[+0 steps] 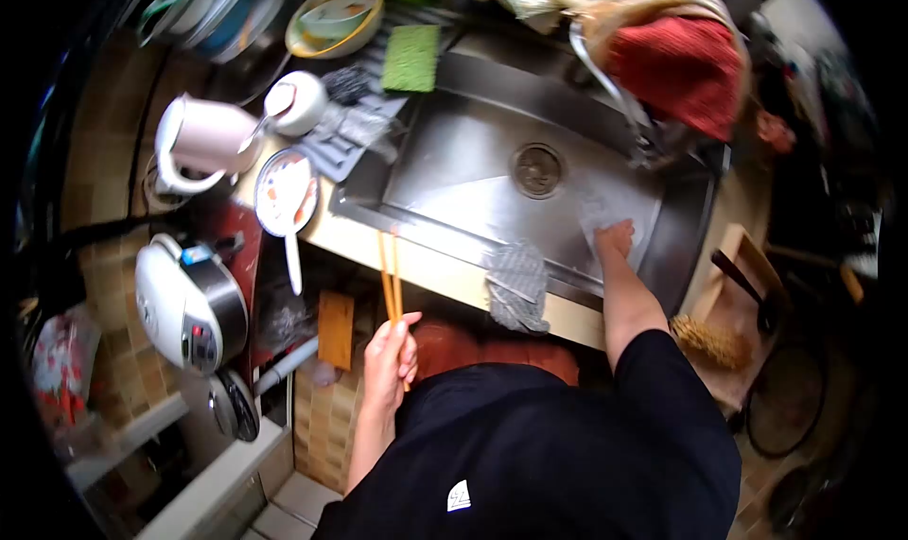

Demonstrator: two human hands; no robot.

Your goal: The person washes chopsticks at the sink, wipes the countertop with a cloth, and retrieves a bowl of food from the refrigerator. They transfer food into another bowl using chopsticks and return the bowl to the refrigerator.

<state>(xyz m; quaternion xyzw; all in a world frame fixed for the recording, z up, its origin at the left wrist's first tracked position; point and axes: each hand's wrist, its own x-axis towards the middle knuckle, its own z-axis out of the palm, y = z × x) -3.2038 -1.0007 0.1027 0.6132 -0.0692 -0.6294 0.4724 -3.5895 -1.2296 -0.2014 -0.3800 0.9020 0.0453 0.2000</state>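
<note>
Item 1: chopsticks [386,280], pr., wood-coloured. Loc.: L hand [390,356], in front of the body, tips up twd the counter [435,278] edge. L grip: narrow, fingers wrapped round both sticks nr the lower end.

Item 2: pale sheet [636,230], whitish, part see-through; poss. plastic film, poss. only wet glare, can't tell. Loc.: R side of sink [454,171], well apart from drain [538,170]. R hand [615,240] at it, arm over the front rim. R grip: can't tell if closed on anything; fingers blurred.

Item 3: grey cloth [517,285], qty 1, draped over the front edge betw. the two hands, touching neither.

Item 4: dish [271,202], dark rim, w/ white spoon [293,261] across it, handle out past the edge. Loc.: L of sink, nr chopstick tips.

Item 5: green pad [411,58], far L corner of sink.

Step (judged): R hand busy at sink floor; chopsticks held aside, prob. idle for now.

Next move (judged): calls for sure R finger contact on a thin, likely slippery item; L to hold both sticks together, tips clear of dish and spoon.
</note>
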